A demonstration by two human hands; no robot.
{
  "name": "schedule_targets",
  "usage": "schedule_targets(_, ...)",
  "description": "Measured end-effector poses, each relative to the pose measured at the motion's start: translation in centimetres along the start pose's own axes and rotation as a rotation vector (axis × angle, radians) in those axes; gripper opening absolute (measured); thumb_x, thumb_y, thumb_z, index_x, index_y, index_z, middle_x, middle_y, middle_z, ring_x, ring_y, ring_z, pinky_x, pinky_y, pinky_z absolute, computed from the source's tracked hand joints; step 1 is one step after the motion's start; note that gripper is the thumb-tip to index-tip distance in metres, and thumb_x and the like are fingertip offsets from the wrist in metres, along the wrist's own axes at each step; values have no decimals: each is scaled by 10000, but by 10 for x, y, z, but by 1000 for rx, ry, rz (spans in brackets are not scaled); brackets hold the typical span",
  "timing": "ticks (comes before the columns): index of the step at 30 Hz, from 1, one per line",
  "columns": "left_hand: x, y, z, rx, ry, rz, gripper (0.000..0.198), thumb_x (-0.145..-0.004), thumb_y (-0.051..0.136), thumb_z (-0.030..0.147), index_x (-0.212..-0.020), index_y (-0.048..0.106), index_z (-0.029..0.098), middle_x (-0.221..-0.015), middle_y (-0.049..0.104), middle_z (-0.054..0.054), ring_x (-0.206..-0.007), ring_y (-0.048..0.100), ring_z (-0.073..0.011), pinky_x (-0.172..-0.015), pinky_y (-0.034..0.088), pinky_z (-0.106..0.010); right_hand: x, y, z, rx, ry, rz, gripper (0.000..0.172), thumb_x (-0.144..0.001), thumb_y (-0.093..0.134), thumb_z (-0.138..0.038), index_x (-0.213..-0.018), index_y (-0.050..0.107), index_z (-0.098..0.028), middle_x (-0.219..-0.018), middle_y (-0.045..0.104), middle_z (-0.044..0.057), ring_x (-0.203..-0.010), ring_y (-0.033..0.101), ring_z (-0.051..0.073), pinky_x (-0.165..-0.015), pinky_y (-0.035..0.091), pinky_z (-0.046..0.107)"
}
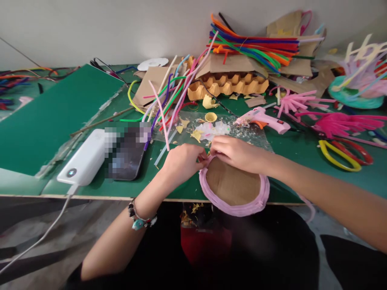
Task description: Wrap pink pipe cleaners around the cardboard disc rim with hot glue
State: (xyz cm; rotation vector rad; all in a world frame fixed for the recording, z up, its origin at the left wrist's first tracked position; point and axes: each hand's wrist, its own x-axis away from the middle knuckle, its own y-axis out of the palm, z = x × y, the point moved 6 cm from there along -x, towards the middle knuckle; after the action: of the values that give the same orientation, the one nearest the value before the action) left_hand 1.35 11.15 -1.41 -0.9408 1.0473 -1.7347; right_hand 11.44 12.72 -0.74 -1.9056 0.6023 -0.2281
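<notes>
A round cardboard basket [234,183] with a rim of lilac pipe cleaners [234,208] lies at the table's front edge, partly overhanging it. At its upper left rim my left hand [186,161] pinches the lilac pipe cleaner. My right hand [231,150] is closed on the same rim close beside it, fingers bent over the edge. A loose lilac tail [308,208] hangs below my right forearm. Just beyond my hands, a pink glue gun [264,120] rests on a littered clear plastic sheet [181,139].
Left of my hands lie a phone [128,155] and a white power bank [87,159] with a cable. Loose pipe cleaners [173,92], an egg carton [228,85] and a coloured bundle [254,42] stand behind. Scissors [340,155] and pink pipe-cleaner pieces [341,123] lie right.
</notes>
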Motion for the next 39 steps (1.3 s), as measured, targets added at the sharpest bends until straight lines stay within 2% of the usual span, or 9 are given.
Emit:
schedule_targets(8,-10,-3,8,-125,-44,-50,189,-771,505,320,-815,671,243,-801,676,-19,-790,634,-220,-663,474,-323,2,-1,-2,28,23,-62,174,-833,395,-138,-747,546,-140,-782,500,58,-745,490,150,-665,416,285)
schedule_targets(16,-13,-1,8,-71,-31,-77,240,-774,482,348,-813,678,215,-799,676,-53,-772,633,-228,-641,472,-321,2,2,-1,45,64,-100,172,-828,419,-141,-726,559,-137,-787,520,65,-753,509,156,-682,424,293)
schedule_targets(26,-14,-2,11,-134,-35,-93,273,-770,466,374,-803,670,195,-801,671,-77,-794,631,-262,-653,480,-354,2,5,-2,70,105,-146,166,-830,437,-132,-757,585,-115,-829,541,86,-793,534,175,-702,433,312)
schedule_targets(39,-20,-5,19,-201,-65,-175,262,-741,512,335,-849,663,149,-855,669,-126,-868,623,-291,-692,484,-366,5,3,1,2,74,-74,164,-834,426,-154,-805,586,-132,-833,545,72,-768,541,159,-702,442,306)
